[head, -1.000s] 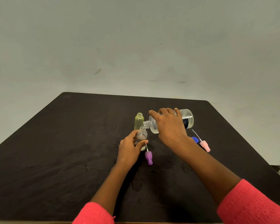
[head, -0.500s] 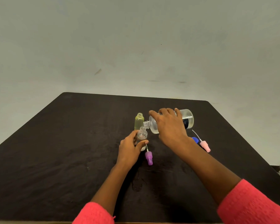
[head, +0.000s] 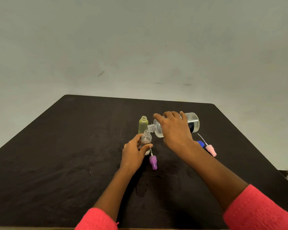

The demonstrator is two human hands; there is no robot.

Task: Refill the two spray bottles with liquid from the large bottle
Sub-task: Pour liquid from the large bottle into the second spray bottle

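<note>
Two grasps | left hand [head: 133,155] clasps clear spray bottle [head: 146,139] | right hand [head: 175,130] tips large bottle [head: 194,122]

Dark table [head: 56,163], plain grey wall [head: 140,39]

Change across the last second, taken against the small clear bottle [head: 146,138]: no shift can be made out. The large bottle [head: 192,121], gripped on its side by the right hand [head: 175,131], lies at the same tilt, its mouth just above and to the right of the small clear bottle's open neck. The left hand [head: 133,155] grips that bottle in the same place. Whether the liquid level in either bottle has altered is too fine to tell.
</note>
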